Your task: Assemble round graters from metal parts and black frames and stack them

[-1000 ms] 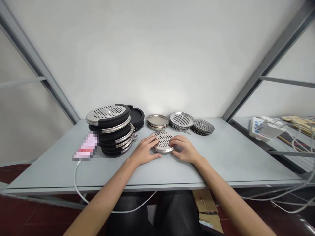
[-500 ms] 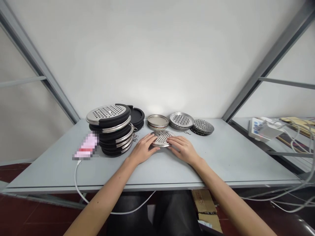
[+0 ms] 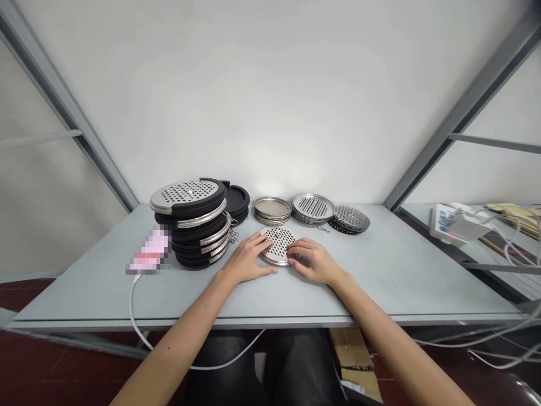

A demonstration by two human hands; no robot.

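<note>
A round metal grater disc (image 3: 279, 246) with rows of holes lies between my hands near the middle of the table. My left hand (image 3: 248, 259) rests its fingers on the disc's left side, with the thumb stretched out apart on the near side. At the right rim, my right hand (image 3: 313, 260) has bent fingers and thumb closed on the edge. Behind the disc stand a stack of plain metal rings (image 3: 273, 207) and a stack of slotted grater plates (image 3: 313, 206). Dark perforated discs (image 3: 350, 217) are piled farther right.
A tall stack of black-and-silver round graters (image 3: 190, 197) stands on the left, with black round holders (image 3: 236, 200) behind it. A blurred pink object (image 3: 150, 254) with a white cable (image 3: 132, 304) lies beside it. A white power strip (image 3: 456, 223) sits beyond the right frame post.
The grater disc now lies flatter and slightly nearer to me. My left thumb has moved off it, while my right fingers have curled in at its right edge.
</note>
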